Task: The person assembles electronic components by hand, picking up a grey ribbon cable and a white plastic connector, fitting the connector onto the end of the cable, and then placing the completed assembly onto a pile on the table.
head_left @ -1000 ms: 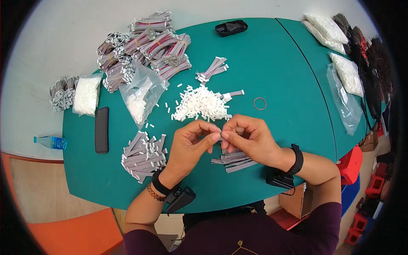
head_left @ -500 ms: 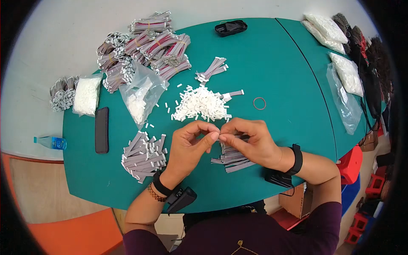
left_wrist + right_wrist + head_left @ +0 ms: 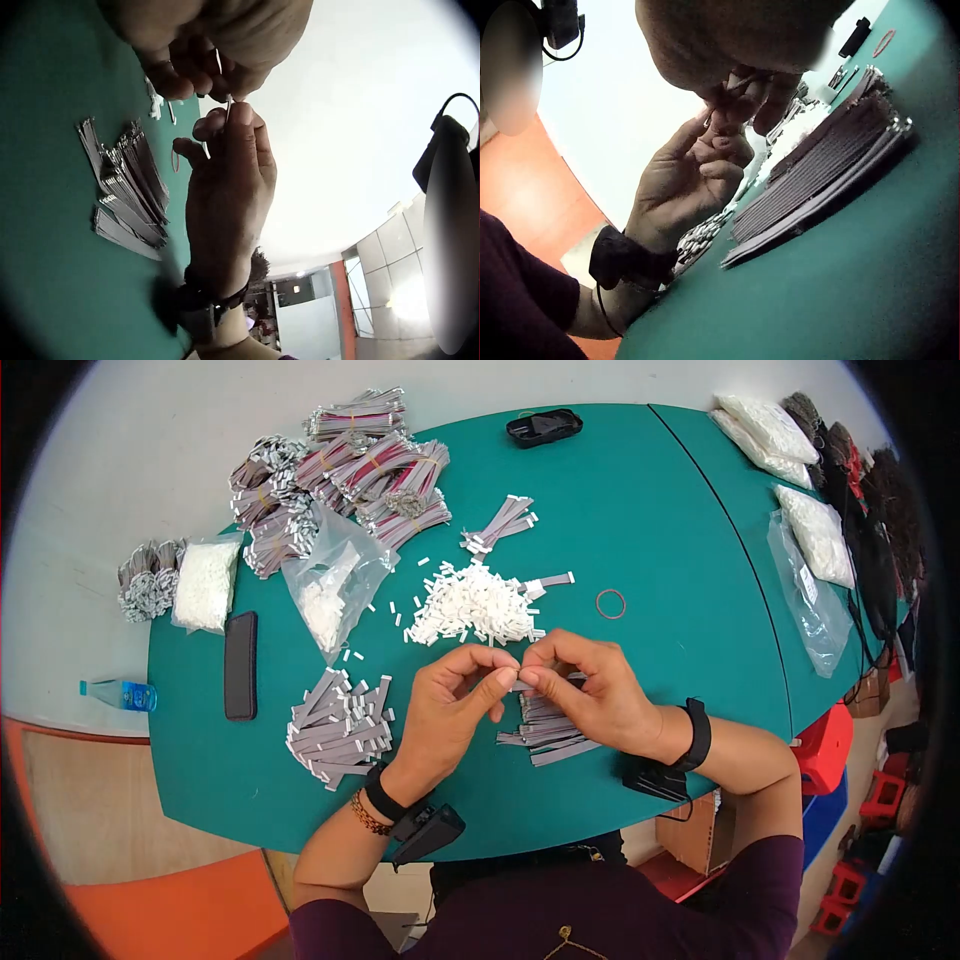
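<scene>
Grip: left hand and right hand together pinch one grey strip. Capping seems underway; seating needs straight alignment.

**Both hands up, fingertips meeting**

My left hand and right hand are held up side by side. Thumbs and forefingers curl inward until the fingers of one hand touch those of the other. Each pinch closes on the same thin strip. Behind the pinching fingers my other knuckles are bent and tucked. Both wrists angle back toward me, and the forearms spread apart away from the fingers.
</scene>
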Available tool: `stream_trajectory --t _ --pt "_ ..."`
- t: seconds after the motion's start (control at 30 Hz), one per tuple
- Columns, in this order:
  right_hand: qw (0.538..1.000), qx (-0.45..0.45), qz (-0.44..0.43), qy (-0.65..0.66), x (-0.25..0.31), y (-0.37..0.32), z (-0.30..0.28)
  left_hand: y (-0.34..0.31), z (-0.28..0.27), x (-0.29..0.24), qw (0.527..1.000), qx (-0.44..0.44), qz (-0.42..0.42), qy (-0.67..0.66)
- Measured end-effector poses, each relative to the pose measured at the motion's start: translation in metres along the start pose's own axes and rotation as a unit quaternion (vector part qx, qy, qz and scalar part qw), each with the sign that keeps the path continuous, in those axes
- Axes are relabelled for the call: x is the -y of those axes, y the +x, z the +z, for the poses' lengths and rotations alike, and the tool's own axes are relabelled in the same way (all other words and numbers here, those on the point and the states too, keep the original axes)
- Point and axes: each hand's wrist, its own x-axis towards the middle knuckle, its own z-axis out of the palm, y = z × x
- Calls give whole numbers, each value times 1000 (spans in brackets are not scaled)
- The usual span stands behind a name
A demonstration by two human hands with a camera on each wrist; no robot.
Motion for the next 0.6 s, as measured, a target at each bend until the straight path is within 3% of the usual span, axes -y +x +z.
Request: stream_trajectory --t 0.27,0.37,0.6 --pt "998 -15 -49 29 -4 0 3 -1 -1 0 999 0 27 42" --pt "999 -4 3 32 -6 0 1 1 -1 2 999 2 22 23" --pt "997 -10 29 69 -4 -1 1 -1 2 -4 1000 11 -14 -14"
